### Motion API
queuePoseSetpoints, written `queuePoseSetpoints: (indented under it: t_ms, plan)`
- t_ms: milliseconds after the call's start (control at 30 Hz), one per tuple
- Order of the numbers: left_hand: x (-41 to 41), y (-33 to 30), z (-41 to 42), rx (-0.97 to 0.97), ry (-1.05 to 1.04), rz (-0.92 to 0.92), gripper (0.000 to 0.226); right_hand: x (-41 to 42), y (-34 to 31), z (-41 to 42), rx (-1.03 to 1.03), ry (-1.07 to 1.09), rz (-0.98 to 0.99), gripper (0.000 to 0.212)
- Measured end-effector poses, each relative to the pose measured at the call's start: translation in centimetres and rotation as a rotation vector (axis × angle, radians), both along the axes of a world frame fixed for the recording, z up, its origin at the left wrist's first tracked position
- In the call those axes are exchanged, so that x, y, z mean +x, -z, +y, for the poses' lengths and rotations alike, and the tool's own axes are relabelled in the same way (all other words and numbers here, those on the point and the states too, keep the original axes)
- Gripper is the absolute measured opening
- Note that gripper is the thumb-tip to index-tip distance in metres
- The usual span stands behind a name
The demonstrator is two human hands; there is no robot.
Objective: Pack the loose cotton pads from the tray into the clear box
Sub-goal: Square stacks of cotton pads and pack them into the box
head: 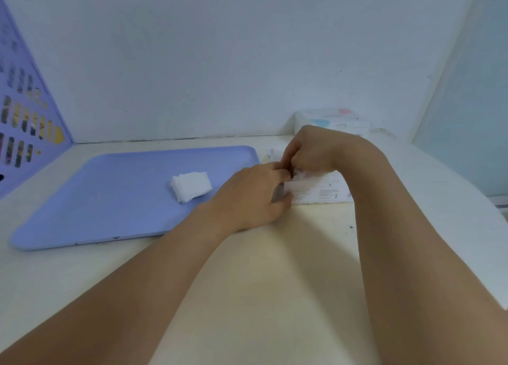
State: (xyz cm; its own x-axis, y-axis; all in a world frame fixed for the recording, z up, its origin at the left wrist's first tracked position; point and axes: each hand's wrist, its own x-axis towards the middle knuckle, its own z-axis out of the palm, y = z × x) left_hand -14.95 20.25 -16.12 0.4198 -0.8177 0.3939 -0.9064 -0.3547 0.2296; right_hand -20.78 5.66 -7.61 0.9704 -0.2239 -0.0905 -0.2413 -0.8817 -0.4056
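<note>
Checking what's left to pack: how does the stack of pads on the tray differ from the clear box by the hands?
The stack of cotton pads lies untouched on the purple tray; the clear box sits off the tray, with the left hand and right hand both on it. The stack is plain and opaque; the box is see-through with printing. Both look white.

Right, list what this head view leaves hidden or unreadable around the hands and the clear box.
- Clear box: its opening and contents are covered by the right hand and the left hand.
- Box label print: too small and blurred to read.
- Right hand's fingertips: curled under, so what they pinch is mostly hidden.
- Stack of cotton pads on the tray: count blurred.
- Pastel package behind: partly hidden by the right hand.
</note>
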Motion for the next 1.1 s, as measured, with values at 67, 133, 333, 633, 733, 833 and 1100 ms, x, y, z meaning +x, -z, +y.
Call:
queuePoseSetpoints:
  t_ms: [67, 133, 333, 633, 733, 833, 1100]
  plan:
    - [0.2, 0.1, 0.0, -0.003, -0.003, 0.002, 0.031, 0.6, 0.5, -0.2, -0.036, 0.027, 0.011, 0.032]
    - [0.2, 0.2, -0.1, -0.014, -0.006, 0.001, 0.033, 1.1, 0.8, -0.3, -0.112, 0.039, 0.049, 0.02]
    - [-0.2, 0.2, -0.4, -0.007, -0.033, -0.051, 0.03, 1.2, 0.8, -0.2, -0.288, -0.038, 0.117, 0.02]
    - [0.6, 0.1, 0.1, -0.025, -0.046, -0.058, 0.033, 2.3, 1.8, 1.5, -0.402, -0.034, 0.133, 0.028]
    - [0.4, -0.7, 1.2, -0.084, 0.009, 0.068, 0.028, 2.2, 1.4, 1.8, -0.259, -0.042, -0.153, 0.028]
    - [1.1, -3.3, 4.2, -0.389, -0.084, 0.249, 0.02, 1.8, 0.5, 3.6, -0.032, -0.093, -0.552, 0.03]
    - [7.0, -2.4, 11.5, 0.183, -0.717, 0.503, 0.065, 4.4, 5.6, 9.2, 0.285, -0.179, -0.431, 0.026]
